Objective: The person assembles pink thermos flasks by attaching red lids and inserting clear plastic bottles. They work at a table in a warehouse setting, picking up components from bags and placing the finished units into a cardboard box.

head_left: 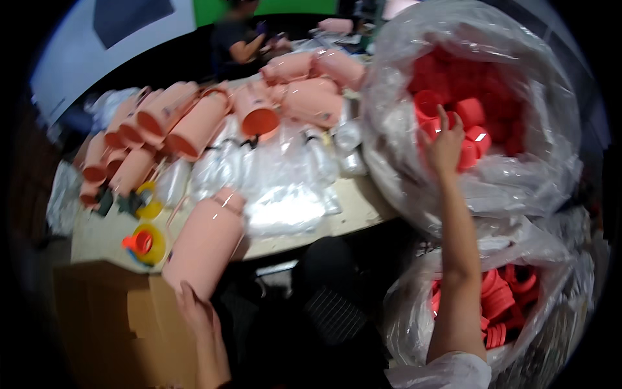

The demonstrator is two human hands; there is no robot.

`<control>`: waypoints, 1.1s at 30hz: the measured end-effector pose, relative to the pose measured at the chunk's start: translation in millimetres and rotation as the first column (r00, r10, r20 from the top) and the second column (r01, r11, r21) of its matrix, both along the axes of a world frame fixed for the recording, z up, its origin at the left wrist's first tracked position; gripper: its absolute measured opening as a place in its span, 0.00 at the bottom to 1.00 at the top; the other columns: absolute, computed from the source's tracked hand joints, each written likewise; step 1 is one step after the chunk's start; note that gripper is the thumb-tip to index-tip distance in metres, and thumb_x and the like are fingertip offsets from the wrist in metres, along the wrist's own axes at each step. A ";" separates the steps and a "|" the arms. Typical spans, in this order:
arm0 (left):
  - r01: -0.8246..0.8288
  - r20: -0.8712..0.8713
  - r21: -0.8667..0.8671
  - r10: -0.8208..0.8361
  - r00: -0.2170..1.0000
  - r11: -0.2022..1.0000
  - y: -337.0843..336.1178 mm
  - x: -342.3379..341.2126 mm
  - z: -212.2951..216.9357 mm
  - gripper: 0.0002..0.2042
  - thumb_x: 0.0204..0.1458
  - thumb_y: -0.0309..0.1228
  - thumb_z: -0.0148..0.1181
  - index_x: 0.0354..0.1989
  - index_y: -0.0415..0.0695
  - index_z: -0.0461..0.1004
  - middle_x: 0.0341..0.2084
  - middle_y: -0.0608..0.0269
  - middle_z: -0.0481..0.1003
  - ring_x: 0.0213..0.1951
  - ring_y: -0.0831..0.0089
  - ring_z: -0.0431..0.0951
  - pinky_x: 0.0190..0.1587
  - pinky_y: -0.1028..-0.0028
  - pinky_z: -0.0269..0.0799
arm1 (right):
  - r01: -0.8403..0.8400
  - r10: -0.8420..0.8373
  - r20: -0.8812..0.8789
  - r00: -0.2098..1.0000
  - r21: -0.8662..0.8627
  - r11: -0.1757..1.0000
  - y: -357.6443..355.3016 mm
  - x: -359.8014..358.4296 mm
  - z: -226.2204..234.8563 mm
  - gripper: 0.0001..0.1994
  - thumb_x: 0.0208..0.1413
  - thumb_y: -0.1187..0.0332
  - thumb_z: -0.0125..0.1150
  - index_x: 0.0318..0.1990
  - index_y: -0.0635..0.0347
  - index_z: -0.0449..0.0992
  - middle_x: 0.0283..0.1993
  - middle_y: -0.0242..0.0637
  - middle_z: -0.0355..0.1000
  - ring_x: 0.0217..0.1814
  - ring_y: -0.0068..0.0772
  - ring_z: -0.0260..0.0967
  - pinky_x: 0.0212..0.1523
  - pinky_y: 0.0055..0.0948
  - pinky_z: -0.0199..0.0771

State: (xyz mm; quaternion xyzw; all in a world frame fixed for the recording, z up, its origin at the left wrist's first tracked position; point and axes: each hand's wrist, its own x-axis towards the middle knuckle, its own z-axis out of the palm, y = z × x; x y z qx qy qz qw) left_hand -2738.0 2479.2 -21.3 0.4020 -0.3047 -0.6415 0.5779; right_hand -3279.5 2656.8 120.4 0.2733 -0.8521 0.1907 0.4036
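Observation:
My left hand (198, 311) is closed round the lower end of a large pink bottle (208, 241). The bottle leans with its narrower neck up and to the right, over the table's near edge. My right arm stretches to a big clear plastic bag (395, 139) full of red plastic cups (470, 111). Over these cups my right hand (444, 146) has its fingers spread, close to or touching the nearest ones. Whether a fingertip grips a cup cannot be made out.
Several pink bottle shells (197, 126) lie piled on the table (107, 236). Clear plastic sleeves (285, 194) lie mid-table, with a yellow ring holding a red part (141, 242) at left. Below stand a cardboard box (97, 311) and a second bag of red parts (502, 301). Another person (234, 42) sits beyond.

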 end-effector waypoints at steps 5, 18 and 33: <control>0.138 -0.202 0.072 -0.121 0.972 0.988 4.9 15.9 0.2 0.23 0.70 0.37 0.45 0.66 0.33 0.61 0.63 0.46 0.68 0.63 0.56 0.71 0.63 0.56 0.71 | -0.282 0.300 0.017 0.954 -0.295 0.913 -14.9 45.9 -34.1 0.31 0.48 0.65 0.73 0.59 0.60 0.64 0.65 0.51 0.61 0.61 0.51 0.65 0.63 0.45 0.67; 0.445 -0.308 0.333 -0.350 0.885 0.832 56.1 18.4 -34.2 0.22 0.70 0.36 0.42 0.65 0.32 0.62 0.61 0.47 0.70 0.63 0.56 0.71 0.65 0.57 0.68 | -0.587 0.964 0.203 -0.170 -0.807 0.066 -21.8 265.8 -110.2 0.29 0.60 0.51 0.60 0.59 0.65 0.62 0.61 0.57 0.68 0.62 0.45 0.69 0.63 0.41 0.68; 0.550 -0.095 0.338 -0.553 0.828 0.764 -19.9 10.1 -36.4 0.23 0.68 0.44 0.50 0.63 0.41 0.69 0.58 0.57 0.74 0.59 0.64 0.74 0.61 0.64 0.72 | -0.251 0.888 0.347 -0.301 -0.927 0.278 44.7 334.4 -81.5 0.27 0.49 0.67 0.71 0.58 0.63 0.71 0.63 0.49 0.68 0.61 0.54 0.69 0.63 0.45 0.69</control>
